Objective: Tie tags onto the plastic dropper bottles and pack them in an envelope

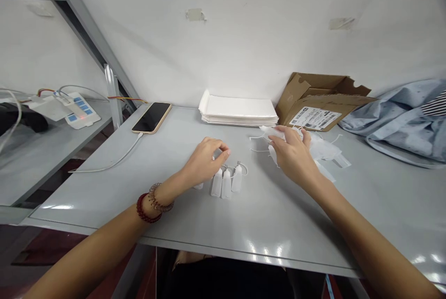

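Several small translucent white squeeze bottles [226,184] with thin tethered loops lie side by side on the grey table, near its middle. My left hand [207,162] is just above and left of them, its thumb and index tips drawn together. Part of another white bottle [198,186] shows beneath that hand; whether the hand grips it is hidden. At the right, my right hand [292,150] reaches over a loose pile of similar white bottles [325,148]. Its thumb and fingers close around one white bottle [267,131] at the pile's left edge.
Behind the bottles, a stack of white padded envelopes [240,110] lies against the wall. An opened cardboard box [315,103] is right of it, then a light blue cloth [400,122]. A phone [152,117] with a white cable [114,166] lies at the left, before a metal frame post [113,89].
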Tool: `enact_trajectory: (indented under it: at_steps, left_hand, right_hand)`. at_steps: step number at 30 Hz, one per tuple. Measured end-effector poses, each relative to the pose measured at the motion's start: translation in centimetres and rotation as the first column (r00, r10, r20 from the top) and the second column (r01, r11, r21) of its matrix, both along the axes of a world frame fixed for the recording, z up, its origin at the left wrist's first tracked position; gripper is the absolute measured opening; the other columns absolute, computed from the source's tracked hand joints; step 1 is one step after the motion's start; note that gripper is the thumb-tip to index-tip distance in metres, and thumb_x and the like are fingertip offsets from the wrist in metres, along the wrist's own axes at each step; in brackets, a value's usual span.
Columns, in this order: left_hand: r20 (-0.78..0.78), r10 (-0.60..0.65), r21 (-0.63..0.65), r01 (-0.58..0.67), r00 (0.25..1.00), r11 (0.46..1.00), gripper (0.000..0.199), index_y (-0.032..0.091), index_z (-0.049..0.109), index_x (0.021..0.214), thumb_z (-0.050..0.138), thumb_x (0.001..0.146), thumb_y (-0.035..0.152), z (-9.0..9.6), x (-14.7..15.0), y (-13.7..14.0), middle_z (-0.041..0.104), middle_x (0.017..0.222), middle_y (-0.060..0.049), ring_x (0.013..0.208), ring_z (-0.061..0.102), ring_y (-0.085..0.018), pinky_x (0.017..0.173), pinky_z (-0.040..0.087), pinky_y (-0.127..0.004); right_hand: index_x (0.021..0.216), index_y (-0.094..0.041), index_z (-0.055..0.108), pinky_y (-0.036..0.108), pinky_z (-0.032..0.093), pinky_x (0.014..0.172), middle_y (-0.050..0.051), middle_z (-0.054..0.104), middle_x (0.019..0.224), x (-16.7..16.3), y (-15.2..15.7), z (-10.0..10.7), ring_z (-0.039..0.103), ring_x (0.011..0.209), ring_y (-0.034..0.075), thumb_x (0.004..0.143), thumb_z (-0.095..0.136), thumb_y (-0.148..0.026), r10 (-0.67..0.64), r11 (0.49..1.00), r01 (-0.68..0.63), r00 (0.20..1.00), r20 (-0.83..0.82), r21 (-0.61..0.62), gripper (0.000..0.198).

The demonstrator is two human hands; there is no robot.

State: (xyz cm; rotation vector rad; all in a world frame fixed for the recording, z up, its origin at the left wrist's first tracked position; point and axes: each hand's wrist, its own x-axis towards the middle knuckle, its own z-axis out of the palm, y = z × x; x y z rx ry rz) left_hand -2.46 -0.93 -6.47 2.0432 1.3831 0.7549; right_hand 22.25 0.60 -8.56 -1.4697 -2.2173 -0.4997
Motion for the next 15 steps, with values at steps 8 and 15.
enact_trajectory:
  at_steps: [8,15]
  left_hand:
    - [0.142,-0.077,-0.081,0.089,0.987,0.993,0.033,0.020,0.066,0.102,0.052,0.086,0.046,0.9,0.5,-1.0,0.067,0.107,-0.005,0.095,0.060,-0.019,0.069,0.046,-0.026]
    - [0.208,-0.037,-0.063,0.051,0.978,0.997,0.028,0.018,0.067,0.079,0.048,0.089,0.036,1.1,0.9,-1.5,0.068,0.082,-0.001,0.075,0.057,-0.015,0.058,0.040,-0.022]
  right_hand:
    - [0.096,-0.019,0.063,0.047,0.040,0.092,0.015,0.058,0.118,-1.8,-1.7,0.3,0.054,0.104,0.025,0.084,0.037,-0.001,0.173,0.977,-0.168,0.985,-0.029,0.129,0.034]
    - [0.095,-0.019,0.062,0.047,0.041,0.093,0.013,0.059,0.116,-2.3,-2.2,0.5,0.056,0.100,0.023,0.083,0.037,0.002,0.234,0.953,-0.230,0.972,0.004,0.197,0.035]
